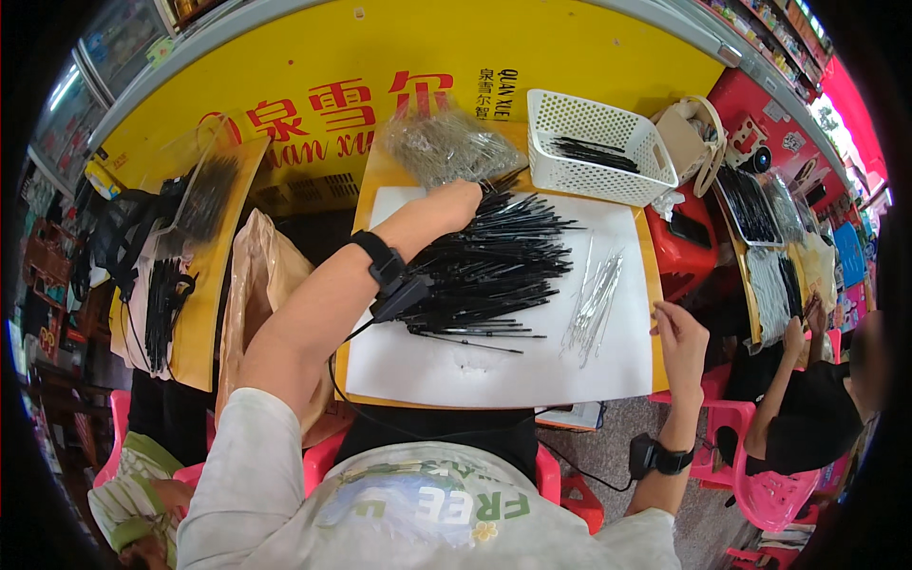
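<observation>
A big heap of thin black sticks (503, 256) lies on a white sheet over the yellow table. My left hand (461, 203) reaches across to the heap's far end, its fingers closed around a few black sticks that poke out to the right; part of the grip is hidden. At the table's right edge, my right hand (684, 340) hangs with thumb and forefinger slightly apart, and I see nothing between them. Several slim, clear or silvery strips (595, 304) lie loose on the sheet between the heap and my right hand.
Behind the heap sit a crumpled clear plastic bag (451, 147) and a white perforated basket (608, 187) with black sticks inside. On a red stool to the right is a dark phone (689, 229). Another person (807, 404) works at a table further right. A brown bag (256, 294) stands left.
</observation>
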Motion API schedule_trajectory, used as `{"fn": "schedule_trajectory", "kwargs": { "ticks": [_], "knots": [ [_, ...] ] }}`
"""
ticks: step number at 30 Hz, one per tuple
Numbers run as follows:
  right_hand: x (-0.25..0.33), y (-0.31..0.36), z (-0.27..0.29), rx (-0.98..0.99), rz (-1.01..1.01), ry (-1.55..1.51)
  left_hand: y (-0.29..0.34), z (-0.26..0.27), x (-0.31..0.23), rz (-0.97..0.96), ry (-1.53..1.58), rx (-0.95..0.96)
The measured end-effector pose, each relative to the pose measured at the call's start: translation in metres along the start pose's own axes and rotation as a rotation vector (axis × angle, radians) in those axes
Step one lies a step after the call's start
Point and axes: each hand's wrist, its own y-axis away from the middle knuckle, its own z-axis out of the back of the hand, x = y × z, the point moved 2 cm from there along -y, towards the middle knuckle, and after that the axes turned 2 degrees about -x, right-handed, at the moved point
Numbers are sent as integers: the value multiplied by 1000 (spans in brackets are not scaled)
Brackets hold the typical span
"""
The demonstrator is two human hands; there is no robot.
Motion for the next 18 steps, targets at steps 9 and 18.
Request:
{"fn": "schedule_trajectory", "kwargs": {
  "ticks": [9, 18],
  "knots": [
    [4, 65, -14, 7, -158, -91, 60, -38, -3, -53, -83, -229],
    [6, 56, -56, 33, -148, -36, 89, -14, -7, -66, -163, -395]
  ]
}}
